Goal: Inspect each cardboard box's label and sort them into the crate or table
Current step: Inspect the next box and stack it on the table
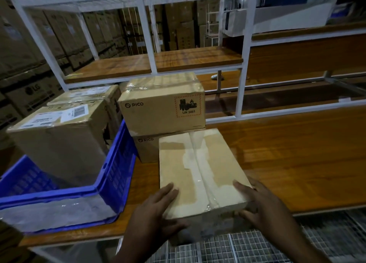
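Left hand (158,209): fingers spread on the top near-left corner of a taped cardboard box (200,169), thumb hooked under its near edge, gripping it. Right hand (263,205): curled round the same box's near-right corner, gripping it. The box, one, plain-topped with clear tape along its seam, overhangs the near edge of the wooden surface (297,159); no label shows on its visible faces.

Just behind it, touching: two PICO cartons stacked, the upper PICO carton (162,108) bearing a red-bordered UN 3481 battery mark, the lower PICO carton (148,148) partly hidden.

To the left: one blue plastic crate (116,175) holding two cardboard boxes, the front labelled box (59,142) with a barcode sticker on top, the rear box (89,94) behind it.

Beyond: white metal shelving (146,35) with wooden shelf boards.
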The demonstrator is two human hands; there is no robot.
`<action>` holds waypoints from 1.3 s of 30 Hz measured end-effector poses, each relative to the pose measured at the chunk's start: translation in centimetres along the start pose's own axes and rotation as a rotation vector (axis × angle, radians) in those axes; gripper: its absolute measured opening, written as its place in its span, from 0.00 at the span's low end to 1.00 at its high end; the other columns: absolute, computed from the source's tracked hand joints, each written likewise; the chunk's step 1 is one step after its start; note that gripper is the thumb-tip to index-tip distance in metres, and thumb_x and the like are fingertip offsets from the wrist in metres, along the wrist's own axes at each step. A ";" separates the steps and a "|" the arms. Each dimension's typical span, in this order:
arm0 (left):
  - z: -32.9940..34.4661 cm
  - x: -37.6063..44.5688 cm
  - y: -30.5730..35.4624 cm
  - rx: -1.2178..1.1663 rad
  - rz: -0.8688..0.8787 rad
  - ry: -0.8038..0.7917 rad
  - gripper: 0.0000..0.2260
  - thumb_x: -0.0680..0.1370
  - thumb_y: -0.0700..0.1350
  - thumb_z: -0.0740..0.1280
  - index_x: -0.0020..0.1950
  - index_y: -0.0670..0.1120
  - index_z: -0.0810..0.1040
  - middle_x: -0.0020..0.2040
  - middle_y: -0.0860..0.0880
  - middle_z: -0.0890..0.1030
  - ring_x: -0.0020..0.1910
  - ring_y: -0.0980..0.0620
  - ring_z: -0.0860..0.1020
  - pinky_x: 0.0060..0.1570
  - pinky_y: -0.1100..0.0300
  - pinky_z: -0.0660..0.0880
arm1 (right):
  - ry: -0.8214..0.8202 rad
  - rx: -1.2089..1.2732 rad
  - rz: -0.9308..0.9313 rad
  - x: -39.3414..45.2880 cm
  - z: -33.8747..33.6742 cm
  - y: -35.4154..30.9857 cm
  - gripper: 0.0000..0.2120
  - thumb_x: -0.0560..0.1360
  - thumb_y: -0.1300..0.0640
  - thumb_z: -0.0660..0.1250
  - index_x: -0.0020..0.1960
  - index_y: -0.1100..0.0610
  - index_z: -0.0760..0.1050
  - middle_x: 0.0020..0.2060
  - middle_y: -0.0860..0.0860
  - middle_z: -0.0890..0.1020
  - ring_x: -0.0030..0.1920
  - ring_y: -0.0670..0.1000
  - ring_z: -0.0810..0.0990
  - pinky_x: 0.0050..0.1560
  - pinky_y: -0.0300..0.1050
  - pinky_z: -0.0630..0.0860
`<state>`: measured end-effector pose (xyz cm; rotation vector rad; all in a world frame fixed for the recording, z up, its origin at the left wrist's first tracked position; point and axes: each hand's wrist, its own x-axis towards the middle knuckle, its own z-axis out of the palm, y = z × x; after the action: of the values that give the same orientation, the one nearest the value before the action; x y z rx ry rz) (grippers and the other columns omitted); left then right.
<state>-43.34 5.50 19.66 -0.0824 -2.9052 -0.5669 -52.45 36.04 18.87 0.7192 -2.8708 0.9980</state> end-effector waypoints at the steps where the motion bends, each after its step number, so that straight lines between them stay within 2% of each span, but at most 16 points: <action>1: 0.3 0.0 -0.3 0.006 0.013 0.027 0.42 0.66 0.80 0.59 0.72 0.58 0.74 0.74 0.66 0.64 0.67 0.60 0.75 0.61 0.67 0.71 | 0.015 -0.011 0.005 0.0 0.2 0.0 0.38 0.67 0.52 0.79 0.72 0.36 0.66 0.72 0.38 0.64 0.66 0.41 0.69 0.65 0.40 0.69; 4: 0.5 0.1 -0.4 0.012 0.066 0.071 0.40 0.68 0.79 0.58 0.69 0.54 0.78 0.71 0.65 0.68 0.63 0.59 0.78 0.57 0.67 0.74 | 0.028 -0.051 0.003 0.2 0.3 -0.2 0.37 0.67 0.52 0.79 0.71 0.39 0.69 0.72 0.40 0.65 0.67 0.44 0.70 0.65 0.39 0.68; 7: -0.8 0.5 0.1 0.011 0.002 0.019 0.43 0.66 0.83 0.51 0.71 0.59 0.75 0.73 0.68 0.66 0.65 0.66 0.73 0.59 0.68 0.72 | -0.025 -0.054 0.018 0.8 -0.1 0.0 0.36 0.66 0.47 0.79 0.71 0.38 0.69 0.70 0.37 0.66 0.66 0.43 0.71 0.64 0.40 0.72; 9: -1.5 0.9 0.2 -0.043 -0.058 -0.015 0.41 0.68 0.82 0.45 0.69 0.62 0.75 0.74 0.68 0.63 0.64 0.67 0.72 0.57 0.62 0.76 | -0.117 0.154 0.075 1.5 -1.4 0.1 0.33 0.63 0.40 0.78 0.67 0.37 0.73 0.65 0.33 0.67 0.61 0.40 0.71 0.58 0.38 0.76; 11: -1.8 1.9 0.2 -0.141 -0.144 0.056 0.39 0.70 0.81 0.43 0.68 0.61 0.74 0.76 0.65 0.63 0.59 0.66 0.74 0.51 0.58 0.78 | -0.156 0.365 0.127 2.5 -2.5 -0.1 0.30 0.61 0.32 0.75 0.60 0.37 0.76 0.63 0.33 0.71 0.59 0.39 0.73 0.55 0.40 0.78; 14: -1.7 4.4 -0.2 -0.425 -0.371 0.142 0.35 0.75 0.74 0.54 0.76 0.55 0.66 0.76 0.54 0.65 0.52 0.66 0.76 0.45 0.65 0.74 | -0.087 0.486 0.207 5.0 -2.4 0.3 0.27 0.67 0.32 0.70 0.61 0.43 0.73 0.61 0.39 0.76 0.60 0.43 0.76 0.57 0.50 0.78; 16: -1.1 6.1 -1.1 -0.619 -0.526 0.071 0.37 0.75 0.68 0.62 0.79 0.51 0.62 0.76 0.49 0.68 0.57 0.58 0.77 0.47 0.63 0.75 | -0.107 0.530 0.264 6.8 -2.2 -0.2 0.25 0.71 0.39 0.69 0.65 0.46 0.69 0.60 0.41 0.75 0.59 0.45 0.77 0.53 0.46 0.78; 19: -0.2 7.7 -2.4 -0.803 -0.592 -0.050 0.42 0.66 0.76 0.67 0.71 0.51 0.72 0.65 0.47 0.80 0.55 0.51 0.82 0.52 0.50 0.81 | -0.190 0.575 0.333 8.5 -1.6 -1.1 0.22 0.76 0.45 0.69 0.67 0.48 0.70 0.55 0.43 0.79 0.52 0.47 0.81 0.50 0.47 0.80; 21: 0.1 7.7 -2.5 -0.829 -0.590 -0.052 0.35 0.68 0.74 0.67 0.66 0.52 0.76 0.60 0.49 0.83 0.53 0.50 0.83 0.55 0.46 0.81 | -0.205 0.555 0.318 8.6 -1.1 -1.4 0.20 0.77 0.45 0.68 0.67 0.49 0.72 0.53 0.45 0.82 0.51 0.48 0.82 0.53 0.51 0.80; 23: -0.1 6.9 -1.8 -0.823 -0.544 -0.025 0.24 0.76 0.64 0.66 0.67 0.52 0.74 0.61 0.50 0.81 0.54 0.53 0.82 0.51 0.54 0.80 | -0.194 0.533 0.281 8.0 -0.8 -1.9 0.19 0.77 0.47 0.67 0.66 0.48 0.72 0.53 0.44 0.82 0.52 0.47 0.81 0.55 0.53 0.80; 25: -0.1 5.7 -1.3 -0.805 -0.471 0.034 0.19 0.78 0.57 0.66 0.68 0.55 0.71 0.63 0.52 0.80 0.56 0.57 0.80 0.47 0.63 0.77 | -0.157 0.497 0.243 6.9 -0.8 -1.9 0.18 0.76 0.48 0.69 0.64 0.45 0.69 0.53 0.42 0.80 0.52 0.44 0.80 0.54 0.51 0.80; 29: -0.5 3.1 0.5 -0.844 -0.340 0.187 0.27 0.74 0.55 0.73 0.71 0.56 0.69 0.63 0.61 0.76 0.59 0.63 0.77 0.46 0.70 0.78 | 0.012 0.466 0.208 4.6 -1.6 -1.6 0.33 0.68 0.49 0.77 0.67 0.45 0.63 0.53 0.38 0.74 0.52 0.39 0.75 0.51 0.43 0.77; 32: -1.1 2.3 1.3 -0.848 -0.241 0.264 0.35 0.69 0.60 0.76 0.73 0.60 0.67 0.64 0.65 0.74 0.62 0.62 0.77 0.53 0.63 0.80 | 0.129 0.457 0.145 4.1 -2.7 -1.6 0.43 0.63 0.51 0.81 0.70 0.41 0.59 0.59 0.39 0.72 0.57 0.43 0.74 0.51 0.43 0.77; 34: -1.6 2.3 1.7 -0.764 -0.184 0.321 0.37 0.70 0.57 0.78 0.75 0.59 0.65 0.67 0.65 0.72 0.64 0.64 0.75 0.56 0.64 0.78 | 0.184 0.458 0.099 4.3 -3.5 -1.9 0.49 0.62 0.52 0.82 0.73 0.39 0.56 0.66 0.42 0.69 0.63 0.46 0.71 0.56 0.48 0.77; 36: -2.3 2.6 2.1 -0.696 -0.134 0.376 0.38 0.70 0.53 0.78 0.76 0.57 0.64 0.69 0.63 0.70 0.67 0.64 0.72 0.58 0.67 0.76 | 0.228 0.456 0.057 4.4 -3.9 -2.3 0.51 0.61 0.53 0.82 0.73 0.36 0.54 0.68 0.42 0.66 0.66 0.47 0.68 0.59 0.53 0.76; 39: -2.7 3.1 2.2 -0.639 -0.086 0.432 0.39 0.69 0.47 0.79 0.75 0.57 0.64 0.70 0.63 0.70 0.67 0.66 0.71 0.56 0.72 0.74 | 0.281 0.489 -0.006 4.5 -3.9 -2.9 0.48 0.64 0.59 0.81 0.71 0.34 0.56 0.65 0.41 0.66 0.62 0.41 0.70 0.56 0.44 0.77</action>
<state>-45.71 6.60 23.46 0.0742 -2.2266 -1.3208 -55.73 34.47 24.34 0.5430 -2.4014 1.6753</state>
